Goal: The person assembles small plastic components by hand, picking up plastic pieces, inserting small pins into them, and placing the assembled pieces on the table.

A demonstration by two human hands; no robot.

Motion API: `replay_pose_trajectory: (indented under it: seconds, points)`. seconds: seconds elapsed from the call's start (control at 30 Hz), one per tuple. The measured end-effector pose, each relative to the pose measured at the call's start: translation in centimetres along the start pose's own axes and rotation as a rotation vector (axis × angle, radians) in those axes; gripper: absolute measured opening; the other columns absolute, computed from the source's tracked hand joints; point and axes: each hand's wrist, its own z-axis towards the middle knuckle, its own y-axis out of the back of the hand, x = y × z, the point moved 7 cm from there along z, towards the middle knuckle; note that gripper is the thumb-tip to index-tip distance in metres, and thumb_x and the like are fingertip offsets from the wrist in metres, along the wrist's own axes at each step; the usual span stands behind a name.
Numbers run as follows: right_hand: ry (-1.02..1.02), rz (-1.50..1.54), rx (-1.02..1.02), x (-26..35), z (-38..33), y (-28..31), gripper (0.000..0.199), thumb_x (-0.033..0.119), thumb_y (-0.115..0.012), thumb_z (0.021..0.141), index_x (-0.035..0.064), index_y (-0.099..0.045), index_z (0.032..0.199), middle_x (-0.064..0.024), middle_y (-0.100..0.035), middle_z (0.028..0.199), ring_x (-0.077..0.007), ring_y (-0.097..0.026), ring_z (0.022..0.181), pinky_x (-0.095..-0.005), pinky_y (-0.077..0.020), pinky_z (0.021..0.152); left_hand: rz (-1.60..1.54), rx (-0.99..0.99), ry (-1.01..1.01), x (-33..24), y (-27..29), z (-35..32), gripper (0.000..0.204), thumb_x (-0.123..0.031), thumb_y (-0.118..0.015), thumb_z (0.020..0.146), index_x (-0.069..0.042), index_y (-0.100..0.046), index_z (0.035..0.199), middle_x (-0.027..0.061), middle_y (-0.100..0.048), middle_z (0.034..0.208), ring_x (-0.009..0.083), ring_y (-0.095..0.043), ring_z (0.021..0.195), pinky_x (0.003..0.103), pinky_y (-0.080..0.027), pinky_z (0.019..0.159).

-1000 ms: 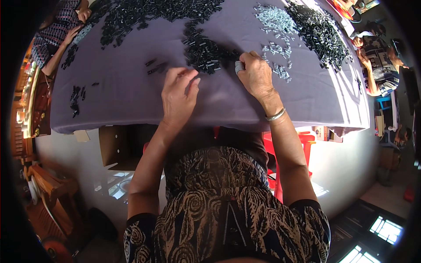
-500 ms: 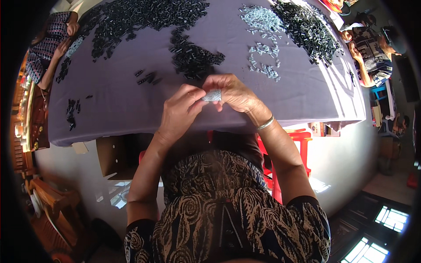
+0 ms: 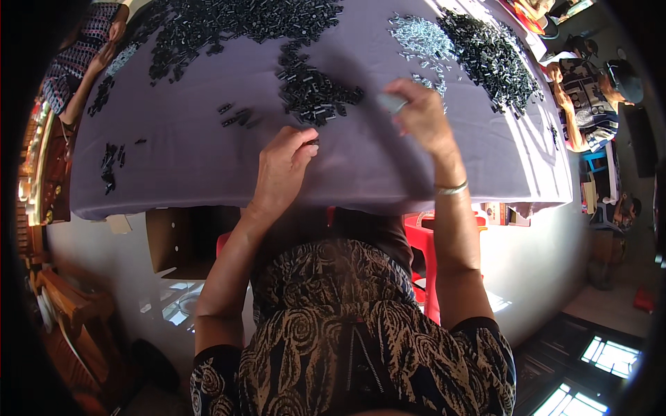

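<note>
My left hand [image 3: 281, 166] is above the near part of the cloth, its thumb and fingertips pinched on a small black piece [image 3: 312, 142] that mostly hides behind them. Off to the right, my right hand [image 3: 427, 121] is closed around a silver-grey object [image 3: 393, 102], smeared by motion, whose kind I cannot make out. That hand is near a scatter of small silver pieces [image 3: 423, 38], which it partly covers. Beyond my left hand lies a pile of small black pieces [image 3: 316, 93].
A purple-grey cloth [image 3: 187, 166] covers the table. More black pieces lie in a wide heap [image 3: 243, 24], a right-hand heap [image 3: 489, 62] and a small cluster [image 3: 109, 166]. People sit at the left and right edges. A red stool [image 3: 427, 243] stands under the table's near edge.
My hands were together around the silver-grey object. Now the right hand has swung away to the right and farther out with it, while my left hand stays near its place.
</note>
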Motion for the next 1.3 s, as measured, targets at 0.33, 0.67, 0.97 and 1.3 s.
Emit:
replay_pose_trajectory:
  seconds: [0.33,0.67,0.97,1.3]
  points:
    - [-0.159,-0.661,-0.155,-5.8,4.9,5.1,0.018,0.022,-0.064,0.077,0.0104,-0.072,0.088,-0.0122,-0.068,0.081,-0.0277,-0.066,0.080,-0.0357,-0.0509,0.077,-0.090,0.014,0.031,1.0,-0.4,0.0,0.017,0.000,-0.057,0.087,-0.002,-0.061,0.103,0.0051,-0.057,0.084,0.0117,-0.060,0.073,0.024,-0.048,0.063]
    - [-0.277,-0.618,-0.090,-6.7,5.7,4.1,0.020,0.027,-0.069,0.074,0.0092,-0.072,0.082,-0.0123,-0.068,0.077,-0.0237,-0.066,0.077,-0.0335,-0.0509,0.077,-0.217,0.005,0.100,1.7,-0.5,-0.1,0.015,-0.007,-0.057,0.089,-0.003,-0.062,0.104,0.0029,-0.063,0.091,0.0094,-0.062,0.080,0.022,-0.047,0.063]
    - [-0.064,0.273,-0.024,-0.7,2.2,0.3,0.010,0.009,-0.068,0.079,0.0037,-0.068,0.087,-0.0017,-0.064,0.065,-0.0018,-0.047,0.046,-0.0169,-0.0352,0.041,-0.576,-0.037,0.262,2.0,-1.0,0.1,0.012,-0.009,-0.060,0.088,-0.004,-0.063,0.099,0.0014,-0.063,0.089,0.0081,-0.060,0.082,0.022,-0.047,0.066]
    - [-0.078,0.647,0.326,1.4,-1.2,-9.1,0.010,0.007,-0.064,0.084,0.0002,-0.059,0.089,-0.0073,-0.064,0.074,-0.0045,-0.051,0.050,-0.0178,-0.0387,0.037,-0.678,-0.038,0.274,2.2,-1.0,-0.4,0.015,-0.007,-0.061,0.087,-0.003,-0.063,0.102,0.0031,-0.065,0.090,0.0101,-0.062,0.083,0.023,-0.048,0.066]
